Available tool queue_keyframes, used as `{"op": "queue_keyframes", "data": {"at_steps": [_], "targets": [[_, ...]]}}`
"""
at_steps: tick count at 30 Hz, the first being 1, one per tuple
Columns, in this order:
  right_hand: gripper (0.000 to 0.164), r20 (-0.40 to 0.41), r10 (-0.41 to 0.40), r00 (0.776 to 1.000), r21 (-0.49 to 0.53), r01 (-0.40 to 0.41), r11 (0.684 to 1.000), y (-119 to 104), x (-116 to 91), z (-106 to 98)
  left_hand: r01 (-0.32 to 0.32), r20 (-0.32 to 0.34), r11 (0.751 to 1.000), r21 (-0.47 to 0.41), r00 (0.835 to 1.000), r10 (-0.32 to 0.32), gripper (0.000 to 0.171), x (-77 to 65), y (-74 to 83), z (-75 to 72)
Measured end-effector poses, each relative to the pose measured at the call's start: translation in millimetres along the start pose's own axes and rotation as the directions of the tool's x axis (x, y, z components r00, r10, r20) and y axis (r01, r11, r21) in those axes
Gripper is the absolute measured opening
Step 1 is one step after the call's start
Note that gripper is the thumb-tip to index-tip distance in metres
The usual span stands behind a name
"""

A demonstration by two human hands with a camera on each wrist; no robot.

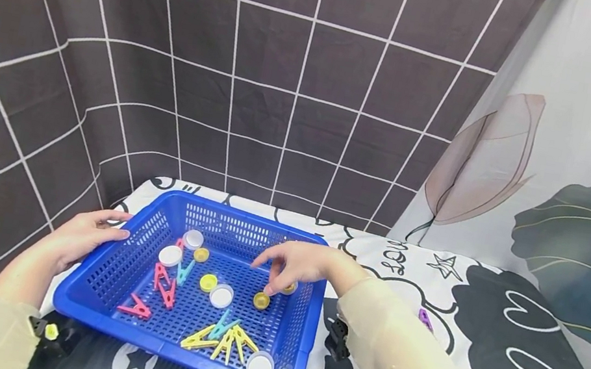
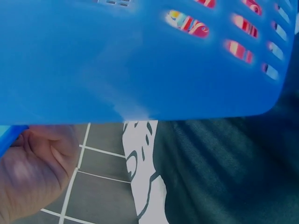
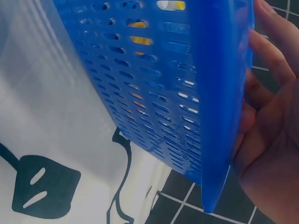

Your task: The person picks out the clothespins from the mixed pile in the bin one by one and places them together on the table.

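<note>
A blue plastic basket [image 1: 160, 345] holds red, teal and yellow clothespins [image 1: 228, 343] along with white and yellow bottle caps [image 1: 221, 296]. My left hand [image 1: 84, 236] grips the basket's left rim, its thumb lying over the edge; in the left wrist view the basket wall covers part of that hand. My right hand [image 1: 302, 265] reaches over the right rim into the basket, index finger extended and thumb pointing down. Just below the thumb tip lies a yellow cap [image 1: 261, 300], and another yellow cap [image 1: 289, 288] sits partly behind the hand. Nothing shows between the right fingers.
A purple clothespin [image 1: 426, 320] lies on the patterned tablecloth [image 1: 394, 264], right of the basket and beyond the right forearm. Dark grid-patterned cloth [image 1: 262, 106] hangs behind and to the left. A leaf-print curtain [image 1: 549, 157] hangs at the right.
</note>
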State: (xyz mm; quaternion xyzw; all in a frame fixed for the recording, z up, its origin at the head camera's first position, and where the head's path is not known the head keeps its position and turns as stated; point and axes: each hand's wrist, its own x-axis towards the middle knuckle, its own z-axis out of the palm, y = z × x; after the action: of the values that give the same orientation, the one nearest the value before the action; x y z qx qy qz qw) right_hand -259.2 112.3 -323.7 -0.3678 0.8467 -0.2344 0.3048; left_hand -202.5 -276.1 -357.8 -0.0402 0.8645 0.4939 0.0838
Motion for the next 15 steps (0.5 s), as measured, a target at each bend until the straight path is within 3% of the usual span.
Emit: {"op": "queue_keyframes", "data": {"at_steps": [4,15], "targets": [[0.052,0.04,0.02,0.999,-0.009,-0.019,1.0,-3.0,2.8,2.6,0.028,0.015,0.999,-0.033,1.0,-0.028,0.065,-0.5,2.0,0.2],[0.056,0.133,0.078,0.988,-0.076,-0.068,0.995,-24.3,9.3,-1.2,0.045,0.018,0.999,-0.008,0.999,-0.045,0.068,-1.7,3.5,-1.8]]}}
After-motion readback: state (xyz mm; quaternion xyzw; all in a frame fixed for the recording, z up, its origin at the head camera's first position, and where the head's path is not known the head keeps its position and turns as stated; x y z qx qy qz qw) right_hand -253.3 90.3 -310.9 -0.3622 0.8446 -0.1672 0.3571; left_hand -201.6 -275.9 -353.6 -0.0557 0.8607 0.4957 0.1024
